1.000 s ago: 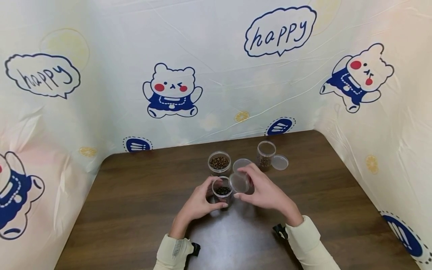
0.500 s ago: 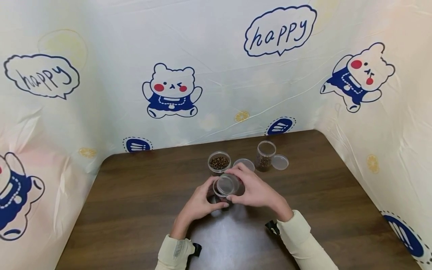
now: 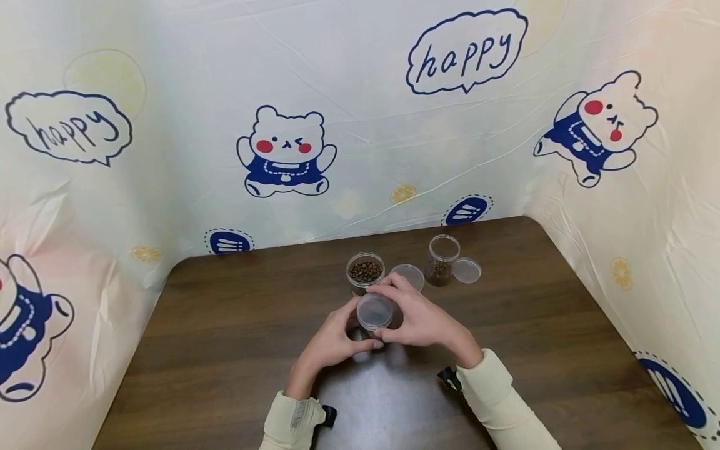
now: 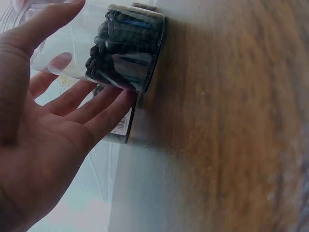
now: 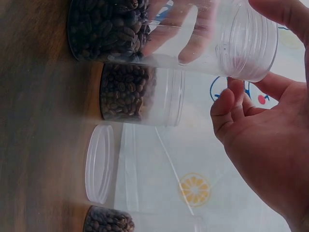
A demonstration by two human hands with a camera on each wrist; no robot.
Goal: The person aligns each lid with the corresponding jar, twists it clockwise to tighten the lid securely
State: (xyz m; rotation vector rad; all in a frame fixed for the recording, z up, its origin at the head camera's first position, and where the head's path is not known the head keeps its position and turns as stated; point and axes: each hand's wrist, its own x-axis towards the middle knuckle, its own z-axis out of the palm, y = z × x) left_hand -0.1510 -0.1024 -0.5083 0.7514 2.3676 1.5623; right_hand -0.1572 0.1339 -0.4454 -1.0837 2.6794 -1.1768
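A clear screw-top jar, partly filled with dark coffee beans, stands upright on the table in front of the person. The left hand holds its side, thumb and fingers round the clear wall, as the left wrist view also shows. On the jar's mouth sits a clear lid. Thumb and fingertips of the right hand pinch this lid's edge from the right. In the right wrist view the lid lies over the threaded neck, with the right hand's other fingers curled below it.
Just behind stands an open jar of coffee beans. A taller open jar, also with beans, is at the back right. One loose lid lies between them, another lid to the right. A printed curtain surrounds the wooden table.
The right hand has moved left with the lid, from beside the jar to on top of its mouth. The lid was tilted half a second ago and now lies flatter. The left hand stays put.
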